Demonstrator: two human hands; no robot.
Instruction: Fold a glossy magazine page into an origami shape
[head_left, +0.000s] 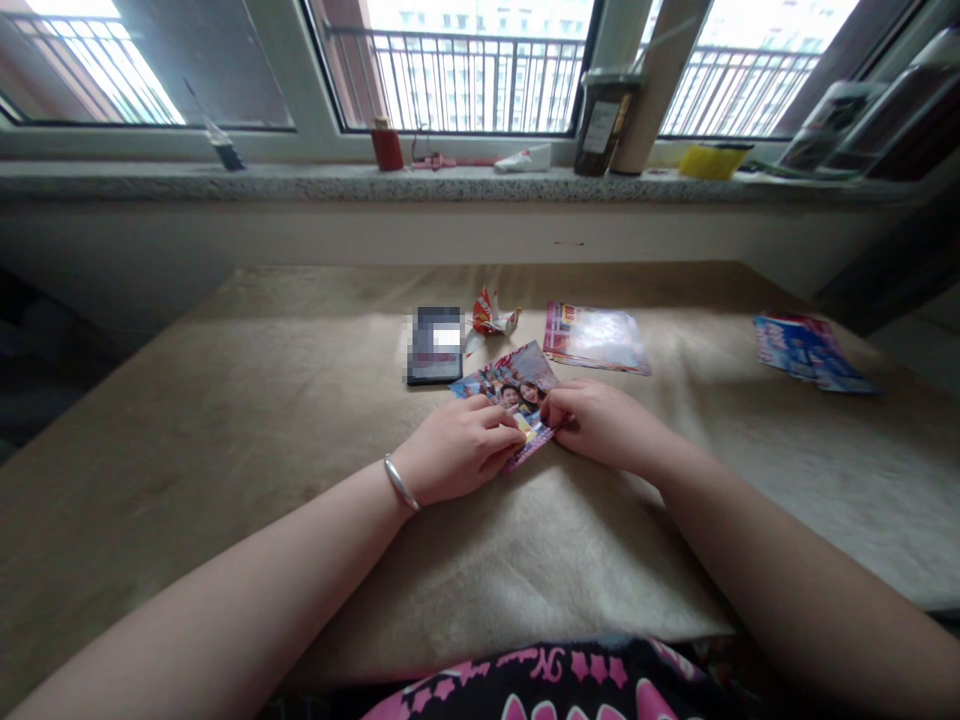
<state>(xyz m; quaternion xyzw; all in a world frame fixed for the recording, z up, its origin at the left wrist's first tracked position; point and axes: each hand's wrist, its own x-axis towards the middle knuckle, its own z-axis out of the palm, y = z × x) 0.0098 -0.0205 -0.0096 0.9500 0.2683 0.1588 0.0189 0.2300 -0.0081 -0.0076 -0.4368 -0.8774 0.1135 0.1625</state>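
A colourful printed paper sheet (525, 375) with a photo of people on it lies slantwise on the table in front of me. My left hand (469, 445), with a silver bangle at its wrist, presses the sheet's lower left part with bent fingers. At the right edge, my right hand (592, 420) pinches the paper between thumb and curled fingers. Just beyond the sheet stands a folded red and white paper figure (495, 315). Beside that lies a dark, flat, phone-like object (435, 365), partly blurred out.
A stack of printed sheets (596, 340) lies at the back, right of the folded figure. More blue leaflets (814, 355) are fanned out at the far right. Behind the brown-covered table (262, 350), the windowsill (300, 185) holds a red bottle (387, 147), a dark jar (600, 125) and other items.
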